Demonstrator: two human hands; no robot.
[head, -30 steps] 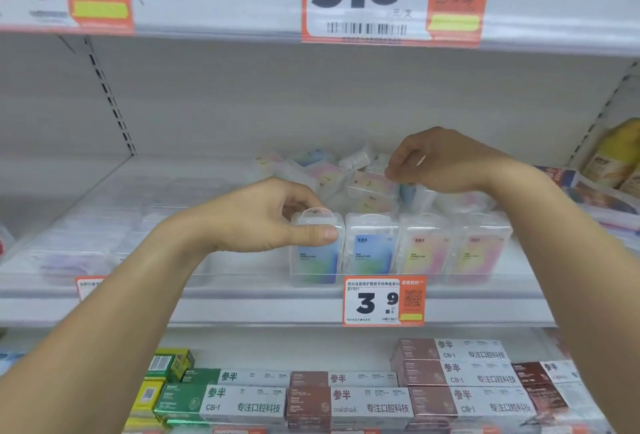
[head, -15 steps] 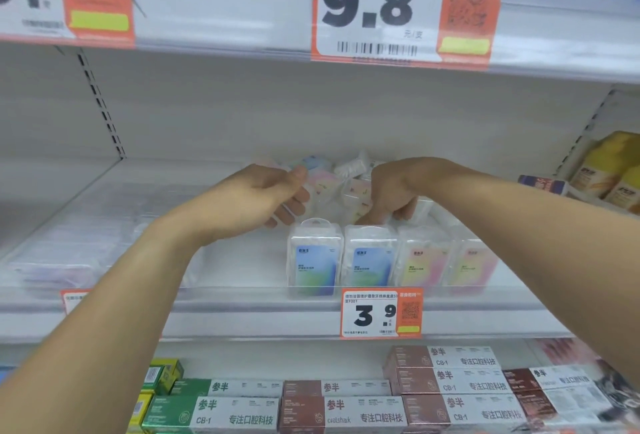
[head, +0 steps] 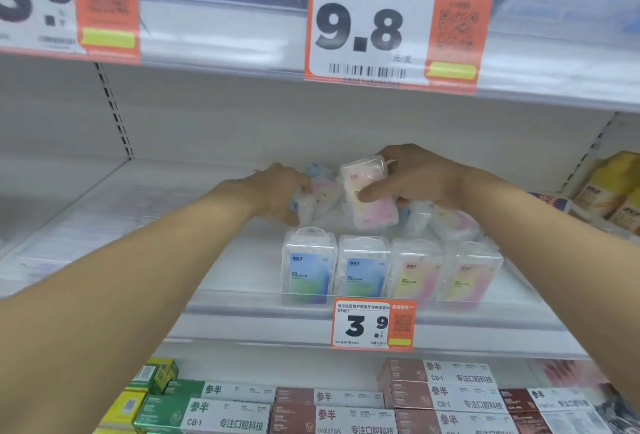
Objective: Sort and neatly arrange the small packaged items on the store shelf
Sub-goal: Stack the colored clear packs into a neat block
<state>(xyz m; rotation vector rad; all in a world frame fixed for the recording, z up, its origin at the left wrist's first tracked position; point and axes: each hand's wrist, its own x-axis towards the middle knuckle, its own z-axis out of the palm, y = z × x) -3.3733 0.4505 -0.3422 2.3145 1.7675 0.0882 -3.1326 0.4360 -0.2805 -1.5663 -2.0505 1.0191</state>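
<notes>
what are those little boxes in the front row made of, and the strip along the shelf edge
Front-row boxes: apparently clear, glossy rigid plastic, since the colored label cards show through and the moulded hang tabs on top catch highlights. Shelf-edge strip: probably transparent plastic too, as the shelf shows through it; it looks smooth and slightly shiny.

Four clear packets stand in a row along the front edge of the shelf (head: 242, 298): two blue packets (head: 308, 270) at the left and two pink-yellow packets (head: 417, 272) at the right. One pink packet (head: 369, 191) is held up behind them. The loose packets (head: 446, 222) heaped toward the back edge overlap too much to count. Two hands (head: 277, 196) show. Three price tags (head: 374, 324) hang on the shelf edges.
</notes>
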